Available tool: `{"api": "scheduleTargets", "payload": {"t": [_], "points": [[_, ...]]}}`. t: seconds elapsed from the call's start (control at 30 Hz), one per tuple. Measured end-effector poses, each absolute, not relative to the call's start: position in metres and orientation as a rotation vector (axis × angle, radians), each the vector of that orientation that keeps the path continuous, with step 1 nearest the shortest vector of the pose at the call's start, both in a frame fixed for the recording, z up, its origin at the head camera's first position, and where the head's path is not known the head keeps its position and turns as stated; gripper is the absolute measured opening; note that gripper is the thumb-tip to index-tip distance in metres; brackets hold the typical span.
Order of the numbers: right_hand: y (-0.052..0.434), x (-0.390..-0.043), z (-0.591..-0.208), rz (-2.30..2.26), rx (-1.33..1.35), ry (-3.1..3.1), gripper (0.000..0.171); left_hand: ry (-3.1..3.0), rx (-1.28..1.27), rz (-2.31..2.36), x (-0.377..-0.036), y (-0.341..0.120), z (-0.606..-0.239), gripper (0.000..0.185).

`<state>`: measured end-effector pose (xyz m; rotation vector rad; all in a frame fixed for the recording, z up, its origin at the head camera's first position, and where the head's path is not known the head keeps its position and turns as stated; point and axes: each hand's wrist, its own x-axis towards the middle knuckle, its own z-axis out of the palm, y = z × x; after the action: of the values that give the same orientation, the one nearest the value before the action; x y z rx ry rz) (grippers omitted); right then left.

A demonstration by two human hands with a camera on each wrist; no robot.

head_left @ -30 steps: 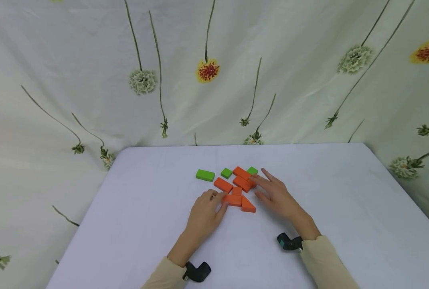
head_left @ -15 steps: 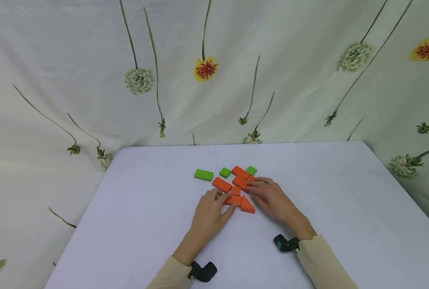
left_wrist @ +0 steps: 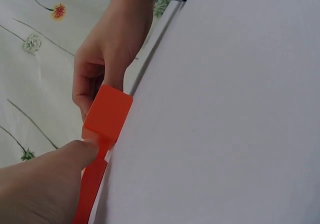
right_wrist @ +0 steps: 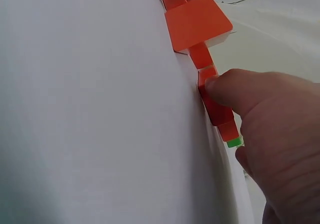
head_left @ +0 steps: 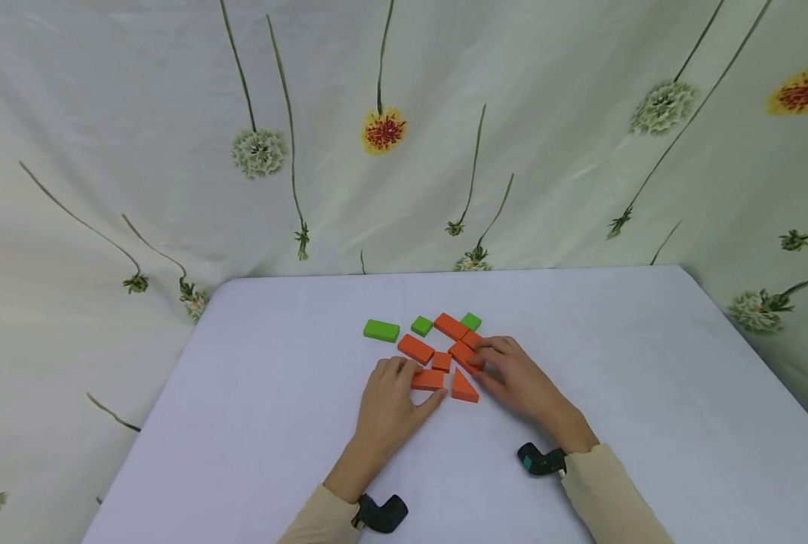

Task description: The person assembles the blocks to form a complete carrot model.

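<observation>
Several flat orange blocks lie in a cluster mid-table. My left hand (head_left: 420, 381) pinches an orange rectangle (head_left: 428, 379) between thumb and fingers; the left wrist view shows the thumb (left_wrist: 75, 154) against its edge. My right hand (head_left: 477, 358) curls its fingers round another orange rectangle (head_left: 463, 353), and its thumb (right_wrist: 225, 86) presses on that block (right_wrist: 216, 109). An orange triangle (head_left: 464, 387) lies between the hands, apart from both blocks. A small orange square (head_left: 442, 362) sits just behind it.
Two more orange rectangles (head_left: 415, 348) (head_left: 451, 326) and three green blocks (head_left: 381, 330) (head_left: 421, 326) (head_left: 471, 321) lie behind the hands. The white table (head_left: 275, 423) ends at a flowered cloth backdrop (head_left: 377, 128); its left edge runs close to the left sleeve.
The right hand's fingers went from straight to curled round the orange rectangle and drew it slightly nearer. The left hand slid its rectangle left, away from the triangle.
</observation>
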<state>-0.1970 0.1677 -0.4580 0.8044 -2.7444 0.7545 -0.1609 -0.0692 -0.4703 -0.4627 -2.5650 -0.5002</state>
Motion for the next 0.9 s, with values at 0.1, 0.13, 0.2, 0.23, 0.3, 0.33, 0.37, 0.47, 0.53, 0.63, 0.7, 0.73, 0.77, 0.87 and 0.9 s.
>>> {"api": "scheduleTargets", "payload": {"t": [0.1,0.13,0.2,0.23,0.3,0.33,0.37,0.47,0.53,0.63,0.7,0.73,0.77,0.87,0.9], "points": [[0.1692,-0.1968,-0.4586,0.796,0.839,-2.727,0.018,-2.562,-0.435,-0.482,-0.1614,-0.0708,-0.4707,0.046],[0.1697,-0.1966,-0.4587,0.806,0.846,-2.724,0.016,-2.561,-0.426,-0.478,-0.1615,-0.0712,-0.4706,0.045],[0.1709,-0.1963,-0.4591,0.816,0.854,-2.722,0.014,-2.559,-0.408,-0.468,-0.1616,-0.0714,-0.4703,0.042],[0.1714,-0.1961,-0.4591,0.815,0.855,-2.727,0.013,-2.564,-0.398,-0.461,-0.1615,-0.0713,-0.4701,0.040],[0.1722,-0.1953,-0.4583,0.826,0.859,-2.725,0.014,-2.575,-0.381,-0.443,-0.1611,-0.0709,-0.4697,0.037],[0.1725,-0.1947,-0.4578,0.827,0.854,-2.734,0.014,-2.584,-0.375,-0.436,-0.1610,-0.0707,-0.4696,0.036],[0.1729,-0.1942,-0.4577,0.831,0.849,-2.741,0.015,-2.590,-0.370,-0.431,-0.1606,-0.0707,-0.4694,0.035],[0.1736,-0.1926,-0.4568,0.831,0.829,-2.758,0.021,-2.602,-0.364,-0.392,-0.1596,-0.0708,-0.4692,0.035],[0.1743,-0.1919,-0.4571,0.796,0.802,-2.781,0.031,-2.598,-0.374,-0.363,-0.1586,-0.0710,-0.4695,0.037],[0.1747,-0.1915,-0.4570,0.726,0.768,-2.797,0.047,-2.584,-0.392,-0.300,-0.1568,-0.0711,-0.4700,0.037],[0.1752,-0.1915,-0.4571,0.691,0.748,-2.810,0.052,-2.574,-0.403,-0.279,-0.1563,-0.0711,-0.4704,0.035],[0.1755,-0.1915,-0.4572,0.685,0.743,-2.814,0.052,-2.568,-0.407,-0.272,-0.1563,-0.0711,-0.4705,0.034],[0.1758,-0.1916,-0.4571,0.685,0.739,-2.819,0.053,-2.565,-0.408,-0.265,-0.1563,-0.0711,-0.4704,0.033],[0.1771,-0.1914,-0.4568,0.717,0.721,-2.834,0.052,-2.555,-0.410,-0.267,-0.1570,-0.0714,-0.4703,0.030],[0.1777,-0.1913,-0.4566,0.736,0.712,-2.838,0.052,-2.552,-0.413,-0.272,-0.1572,-0.0715,-0.4703,0.030]]}}
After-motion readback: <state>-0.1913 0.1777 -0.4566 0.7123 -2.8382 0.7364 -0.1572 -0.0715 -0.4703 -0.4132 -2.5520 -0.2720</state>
